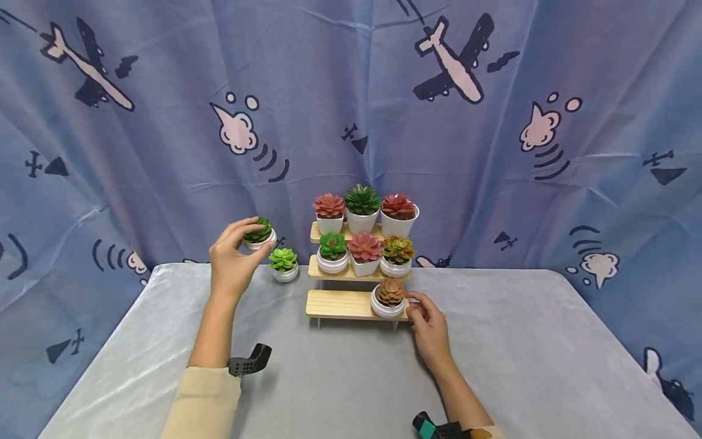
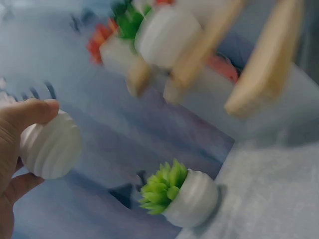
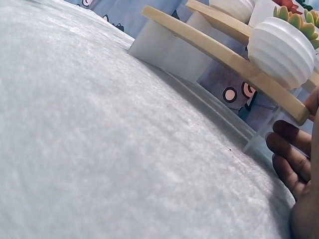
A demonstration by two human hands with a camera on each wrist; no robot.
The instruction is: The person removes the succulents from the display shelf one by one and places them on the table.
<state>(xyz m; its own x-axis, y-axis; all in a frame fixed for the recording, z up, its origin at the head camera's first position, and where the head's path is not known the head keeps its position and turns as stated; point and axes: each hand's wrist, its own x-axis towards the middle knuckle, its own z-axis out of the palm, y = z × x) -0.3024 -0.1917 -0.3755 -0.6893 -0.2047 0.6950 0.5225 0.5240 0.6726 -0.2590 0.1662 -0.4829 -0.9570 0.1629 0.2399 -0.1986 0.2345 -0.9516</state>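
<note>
- Behind the wooden stand (image 1: 337, 303), a blue curtain (image 1: 323, 122) printed with planes is hung; beneath it, a pale cloth-covered table (image 1: 329, 378) is spread.
- To the left of the stand, a dark-green potted succulent (image 1: 258, 233) is held off the table by the left hand (image 1: 233, 256), its white pot gripped between thumb and fingers.
- Just left of the stand, a light-green potted succulent (image 1: 284, 265) is set on the table.
- At the stand's right end, the bottom shelf is nearly reached or touched by the right hand (image 1: 430, 329), beside the brown potted succulent (image 1: 389, 299); whether anything is pinched there cannot be made out.
- On the stand's top and middle tiers, three potted succulents are lined up each; on the bottom tier, bare wood is left beside the brown one.
- For good handling, the held pot would best be kept upright, gripped by its sides rather than its leaves, and kept clear of the light-green neighbour; the stand should not be nudged.
- By the left wrist view, the held pot's ribbed wall is shown, its leaves hidden; by the right wrist view, the stand's translucent supports (image 3: 172, 55) are revealed more fully than from the head.
</note>
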